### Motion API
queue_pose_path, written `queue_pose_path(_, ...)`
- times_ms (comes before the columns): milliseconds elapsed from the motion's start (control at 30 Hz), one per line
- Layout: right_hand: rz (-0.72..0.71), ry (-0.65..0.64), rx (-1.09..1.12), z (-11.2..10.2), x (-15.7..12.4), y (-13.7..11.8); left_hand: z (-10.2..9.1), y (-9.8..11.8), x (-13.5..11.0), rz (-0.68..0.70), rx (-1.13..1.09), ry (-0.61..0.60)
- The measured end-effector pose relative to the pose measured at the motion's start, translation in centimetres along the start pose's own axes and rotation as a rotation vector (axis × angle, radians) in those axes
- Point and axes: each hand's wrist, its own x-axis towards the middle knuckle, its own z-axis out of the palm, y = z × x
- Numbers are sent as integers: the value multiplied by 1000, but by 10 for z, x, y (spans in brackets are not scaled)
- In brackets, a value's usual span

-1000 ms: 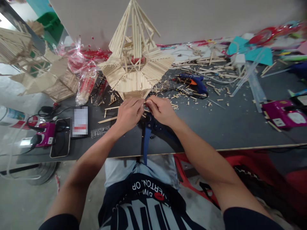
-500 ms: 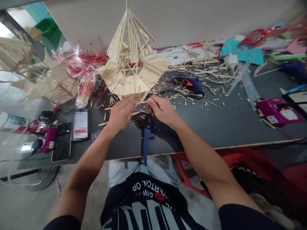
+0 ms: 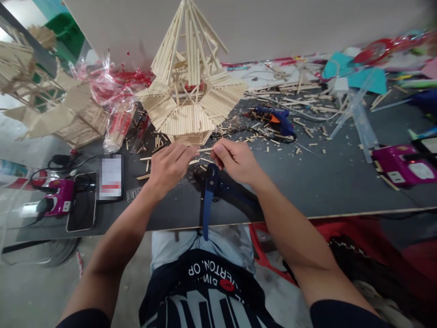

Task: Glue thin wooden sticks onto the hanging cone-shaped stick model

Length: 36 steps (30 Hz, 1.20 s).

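Note:
Between my two hands runs a thin wooden stick [image 3: 205, 149], level above the table. My left hand [image 3: 173, 165] pinches its left end, fingers closed. The right end sits between the thumb and curled fingers of my right hand [image 3: 235, 159]. Just beyond the hands stands a lantern-like model built of wooden sticks [image 3: 189, 119], with a pointed top and flared panels around its base. Below the hands lies a blue-handled cutting tool [image 3: 207, 200], partly in shadow, one handle reaching over the table edge. Its jaws are hard to make out.
A blue glue gun [image 3: 278, 120] lies among scattered stick offcuts. Two phones [image 3: 82, 202] and a purple power strip [image 3: 60, 198] are at left; another purple power strip [image 3: 404, 165] is at right. A second stick model [image 3: 61, 100] stands far left, beside plastic-wrapped sticks [image 3: 119, 125].
The view has shifted slightly, so the table items appear a little displaced. Both hands still hold the stick, with slightly more of it showing between them.

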Motion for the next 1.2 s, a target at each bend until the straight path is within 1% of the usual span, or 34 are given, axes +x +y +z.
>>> queue_pose_path(200,1,6,44,-2,-2,-6,-1,3,2,0,35,23)
queue_pose_path(367,71,57,286,0,0,-5,-1,6,0,-34,-14,37)
queue_pose_path(467,103,76,375,2,1,-3,-2,9,-1,-54,-56,14)
queue_pose_path(633,71,71,466,6,3,-1,-3,13,-1,-90,-68,-15)
queue_pose_path(733,47,81,473,8,4,0,-1,15,-1,-93,-95,9)
queue_pose_path(833,44,43,484,8,3,0,1,19,-2,-98,-145,42)
queue_pose_path(867,58,22,486,8,3,1,1,21,-1,-141,-183,46)
queue_pose_path(933,98,-20,481,10,2,2,0,25,0,-305,-327,24)
queue_pose_path(1000,116,-77,491,13,1,3,-1,29,3,-505,-552,-3)
queue_pose_path(1067,103,-171,515,18,0,4,-2,33,5,-642,-799,-10)
queue_pose_path(1133,105,-257,547,22,-1,3,-2,34,7,-717,-982,6)
queue_pose_path(1200,139,-296,575,22,0,1,-2,34,9,-736,-1073,21)
